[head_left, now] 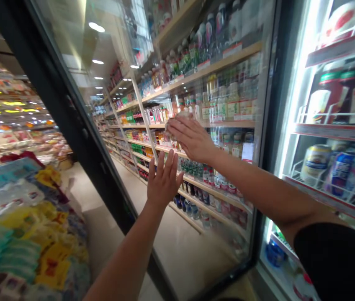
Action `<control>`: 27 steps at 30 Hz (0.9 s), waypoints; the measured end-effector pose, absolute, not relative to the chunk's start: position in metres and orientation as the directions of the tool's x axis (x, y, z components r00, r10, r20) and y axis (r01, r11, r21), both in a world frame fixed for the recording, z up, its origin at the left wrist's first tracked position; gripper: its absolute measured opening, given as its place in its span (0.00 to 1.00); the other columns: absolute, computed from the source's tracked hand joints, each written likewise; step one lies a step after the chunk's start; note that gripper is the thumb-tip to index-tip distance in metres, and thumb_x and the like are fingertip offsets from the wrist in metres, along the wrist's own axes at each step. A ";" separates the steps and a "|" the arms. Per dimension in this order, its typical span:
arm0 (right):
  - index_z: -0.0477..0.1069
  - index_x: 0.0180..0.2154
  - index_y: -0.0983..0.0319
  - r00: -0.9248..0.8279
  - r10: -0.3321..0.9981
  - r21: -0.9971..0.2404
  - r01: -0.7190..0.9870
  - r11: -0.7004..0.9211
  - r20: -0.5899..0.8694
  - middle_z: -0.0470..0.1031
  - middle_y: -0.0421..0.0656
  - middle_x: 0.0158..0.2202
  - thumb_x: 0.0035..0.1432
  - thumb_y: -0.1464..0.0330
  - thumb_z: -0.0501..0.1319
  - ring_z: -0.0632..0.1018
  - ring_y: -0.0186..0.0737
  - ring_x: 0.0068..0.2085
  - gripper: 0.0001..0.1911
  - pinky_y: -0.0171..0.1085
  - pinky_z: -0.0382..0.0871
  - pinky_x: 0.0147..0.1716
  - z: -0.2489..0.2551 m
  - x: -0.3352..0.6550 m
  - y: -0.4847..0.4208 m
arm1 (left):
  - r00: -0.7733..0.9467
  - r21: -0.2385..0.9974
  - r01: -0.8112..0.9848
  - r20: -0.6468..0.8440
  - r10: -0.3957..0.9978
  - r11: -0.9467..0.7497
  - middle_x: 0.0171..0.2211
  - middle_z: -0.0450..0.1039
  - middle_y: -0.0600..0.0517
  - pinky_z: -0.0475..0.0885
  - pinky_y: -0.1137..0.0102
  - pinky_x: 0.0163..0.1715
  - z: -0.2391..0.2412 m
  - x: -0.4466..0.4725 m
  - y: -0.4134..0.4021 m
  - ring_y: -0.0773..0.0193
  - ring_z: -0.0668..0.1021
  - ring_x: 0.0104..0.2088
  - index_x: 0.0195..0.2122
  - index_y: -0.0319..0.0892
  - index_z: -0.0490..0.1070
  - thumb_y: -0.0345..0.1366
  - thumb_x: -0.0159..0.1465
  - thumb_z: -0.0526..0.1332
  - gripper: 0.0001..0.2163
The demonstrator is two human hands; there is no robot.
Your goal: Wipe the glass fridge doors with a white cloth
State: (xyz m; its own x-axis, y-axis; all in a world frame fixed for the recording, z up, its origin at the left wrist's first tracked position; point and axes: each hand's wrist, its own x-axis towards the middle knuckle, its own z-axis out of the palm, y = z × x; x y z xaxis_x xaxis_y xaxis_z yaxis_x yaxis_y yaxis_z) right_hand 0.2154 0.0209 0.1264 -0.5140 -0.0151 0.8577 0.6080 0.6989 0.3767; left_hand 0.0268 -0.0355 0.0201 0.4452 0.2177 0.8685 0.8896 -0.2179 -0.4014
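Note:
An open glass refrigerator door [221, 234] with a dark frame stands in front of me. My left hand [164, 180] lies flat on the glass, fingers spread and pointing up, holding nothing. Higher and to the right, my right hand [193, 138] presses a small pale wad [174, 122], seemingly a cloth or tissue, against the glass; its fingers lie over the wad and hide most of it. Store shelves of bottles show in or through the glass.
The lit refrigerator interior [331, 129] at the right holds wire racks of cans and bottles. At the left, a display of packaged goods [23, 217] in yellow and blue wrappers sits beside a floor aisle [96, 217].

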 end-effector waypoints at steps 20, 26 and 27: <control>0.47 0.71 0.53 -0.183 0.085 0.092 0.782 0.616 0.979 0.52 0.40 0.72 0.72 0.56 0.41 0.51 0.49 0.73 0.30 0.59 0.42 0.72 0.158 0.284 0.057 | 0.461 -0.428 0.883 0.867 0.189 -0.192 0.70 0.53 0.42 0.41 0.52 0.72 0.022 0.029 -0.035 0.50 0.49 0.72 0.73 0.41 0.42 0.43 0.69 0.58 0.36; 0.54 0.69 0.55 -0.316 0.082 0.193 0.744 0.640 0.945 0.56 0.40 0.71 0.72 0.58 0.43 0.54 0.46 0.73 0.28 0.56 0.46 0.72 0.153 0.309 0.056 | 0.453 -0.425 0.889 0.869 0.200 -0.168 0.70 0.53 0.43 0.41 0.51 0.71 0.022 0.029 -0.035 0.50 0.49 0.72 0.73 0.41 0.42 0.44 0.69 0.57 0.36; 0.55 0.69 0.56 -0.299 0.090 0.179 0.756 0.629 0.950 0.56 0.41 0.71 0.71 0.58 0.44 0.54 0.47 0.73 0.28 0.55 0.46 0.72 0.156 0.316 0.059 | 0.452 -0.425 0.890 0.870 0.198 -0.167 0.70 0.52 0.42 0.41 0.51 0.71 0.022 0.029 -0.035 0.50 0.49 0.72 0.73 0.41 0.42 0.45 0.69 0.57 0.36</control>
